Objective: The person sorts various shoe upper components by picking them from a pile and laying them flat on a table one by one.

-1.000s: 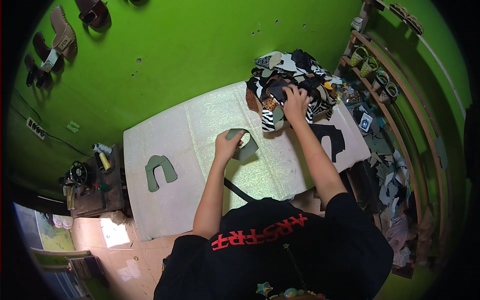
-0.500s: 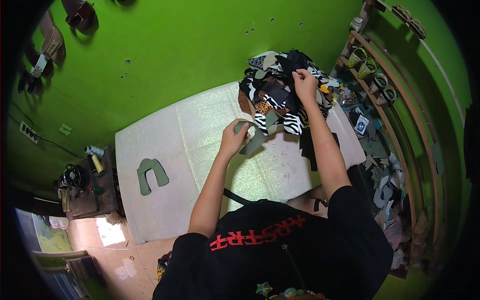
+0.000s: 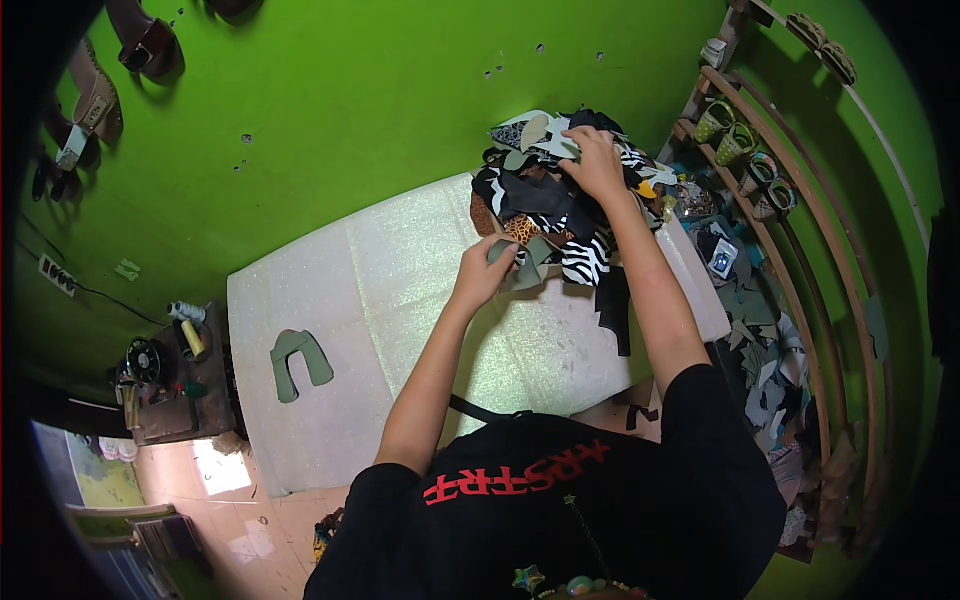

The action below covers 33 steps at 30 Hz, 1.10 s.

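Note:
My left hand (image 3: 484, 272) is closed on grey-green cut pieces (image 3: 520, 277), at the near left edge of a heap of material scraps (image 3: 535, 192). In the heap are black, white, zebra-striped, leopard-spotted and grey-green scraps. At its far side my right hand (image 3: 598, 163) reaches over the scraps with thumb and fingers apart, beside a white scrap (image 3: 552, 138). Whether its fingertips touch that scrap, I cannot tell. Away to the left, a grey-green U-shaped piece (image 3: 314, 358) lies on the pale sheeted table (image 3: 330, 260).
A black strip (image 3: 613, 310) hangs from the heap toward me. On the right stands a wooden rack (image 3: 790, 130) with sandals (image 3: 738, 142), above more scraps (image 3: 762, 385). At the left is a small dark stand (image 3: 185, 415) with thread spools (image 3: 187, 312). A green wall rises behind.
My right hand has come away from a black scrap and shifted slightly left, its fingers opening. My left hand has moved right, up to the heap, with the grey-green pieces.

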Tool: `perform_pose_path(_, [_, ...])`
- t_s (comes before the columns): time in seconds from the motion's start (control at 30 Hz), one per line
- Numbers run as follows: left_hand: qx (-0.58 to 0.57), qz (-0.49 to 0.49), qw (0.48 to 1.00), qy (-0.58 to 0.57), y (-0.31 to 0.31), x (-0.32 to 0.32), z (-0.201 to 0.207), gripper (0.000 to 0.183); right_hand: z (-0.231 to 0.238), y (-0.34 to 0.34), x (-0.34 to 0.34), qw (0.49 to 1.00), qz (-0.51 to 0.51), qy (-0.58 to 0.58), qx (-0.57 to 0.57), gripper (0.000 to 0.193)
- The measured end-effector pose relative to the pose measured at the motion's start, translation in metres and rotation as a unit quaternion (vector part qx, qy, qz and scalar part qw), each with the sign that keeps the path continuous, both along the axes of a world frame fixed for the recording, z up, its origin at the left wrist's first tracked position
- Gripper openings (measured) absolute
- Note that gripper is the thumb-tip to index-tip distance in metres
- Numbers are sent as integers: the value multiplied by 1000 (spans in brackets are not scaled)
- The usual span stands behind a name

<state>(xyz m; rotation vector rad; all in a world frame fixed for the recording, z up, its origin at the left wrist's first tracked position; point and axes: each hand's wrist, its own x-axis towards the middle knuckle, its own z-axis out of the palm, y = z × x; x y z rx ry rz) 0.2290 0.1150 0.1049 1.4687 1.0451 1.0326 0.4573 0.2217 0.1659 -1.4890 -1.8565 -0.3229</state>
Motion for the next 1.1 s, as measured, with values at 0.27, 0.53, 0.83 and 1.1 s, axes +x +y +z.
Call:
perform_pose_path(0.27, [-20, 8, 999, 36, 0, -10, 0, 20, 7, 33, 12, 976, -6, 214, 32, 15])
perform_pose_path(0.53, [-4, 42, 999, 0, 4, -13, -5, 21, 38, 34, 35, 805, 167, 568, -32, 15])
perform_pose_path(0.83, [7, 39, 999, 9, 2, -10, -2, 22, 73, 7, 16, 718, 200, 664, -64, 24])
perform_pose_path(1.1, [-13, 53, 998, 33, -3, -17, 3, 22, 86, -10, 25, 704, 226, 673, -29, 29])
